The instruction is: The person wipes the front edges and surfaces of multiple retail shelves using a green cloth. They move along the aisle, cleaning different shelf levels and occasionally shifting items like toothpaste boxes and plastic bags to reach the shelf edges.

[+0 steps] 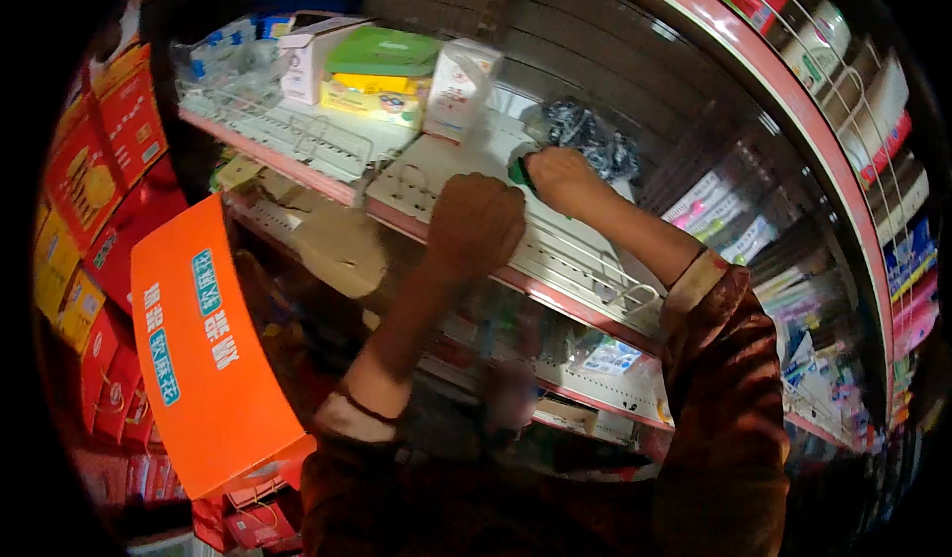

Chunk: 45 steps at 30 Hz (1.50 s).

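My left hand point(478, 222), closed like a fist, hovers at the front edge of a white perforated metal shelf point(394, 185); whether it holds anything is hidden. My right hand point(558, 177) is closed on a small dark green item point(518, 172) above the same shelf, just in front of a clear plastic bag with dark contents point(587, 137). Left of the hands stand a tall white carton point(461, 92), a yellow box point(372, 97) with a green box point(383, 51) on top, and a pale pink and white carton point(301, 66).
A large orange carton point(216, 349) stands at the left, beside red gift boxes point(134, 118). Wire dividers point(595, 267) line the shelf front. Brown cardboard point(342, 248) lies on the lower shelf. At the right are packaged toothbrushes point(706, 203) and a wire rail with bottles point(822, 44).
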### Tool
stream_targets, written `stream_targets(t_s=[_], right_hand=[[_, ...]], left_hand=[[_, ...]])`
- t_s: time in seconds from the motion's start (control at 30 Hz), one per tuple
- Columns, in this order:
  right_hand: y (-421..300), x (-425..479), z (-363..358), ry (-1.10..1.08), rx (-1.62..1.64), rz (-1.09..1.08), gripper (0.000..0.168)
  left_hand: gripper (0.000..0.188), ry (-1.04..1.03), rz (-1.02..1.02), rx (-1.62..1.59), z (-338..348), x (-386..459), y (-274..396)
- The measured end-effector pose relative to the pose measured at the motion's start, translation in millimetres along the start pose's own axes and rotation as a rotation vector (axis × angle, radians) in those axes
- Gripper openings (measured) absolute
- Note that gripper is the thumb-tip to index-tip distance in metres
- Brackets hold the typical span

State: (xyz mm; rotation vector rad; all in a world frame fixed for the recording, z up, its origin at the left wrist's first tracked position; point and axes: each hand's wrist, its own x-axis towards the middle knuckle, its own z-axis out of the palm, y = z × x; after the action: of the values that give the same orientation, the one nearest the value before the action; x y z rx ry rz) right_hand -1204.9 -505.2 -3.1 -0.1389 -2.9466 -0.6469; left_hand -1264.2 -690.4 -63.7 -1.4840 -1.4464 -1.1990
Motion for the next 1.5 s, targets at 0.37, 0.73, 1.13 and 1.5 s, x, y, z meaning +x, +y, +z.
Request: stream_targets(t_s=[0.37,0.73,1.13,1.5], right_hand=[[5,-38,0,-0.056,0.070,0.000,0.019],[53,-137,-39,-0.114,0.234,0.130,0.027],[-104,-213,-61,0.508,-0.041,0.138,0.052],[-148,-167,-19,0.425,-0.165,-0.031,0.051]], left_hand=[[0.017,0.164,0.032,-0.016,1,-7,-2],[0.016,0.092,0.032,-0.055,4,-6,-5],[0.032,0.178,-0.353,0.186,-35,-100,-10],[0.038,0.183,-0.330,0.265,-54,-106,-35]])
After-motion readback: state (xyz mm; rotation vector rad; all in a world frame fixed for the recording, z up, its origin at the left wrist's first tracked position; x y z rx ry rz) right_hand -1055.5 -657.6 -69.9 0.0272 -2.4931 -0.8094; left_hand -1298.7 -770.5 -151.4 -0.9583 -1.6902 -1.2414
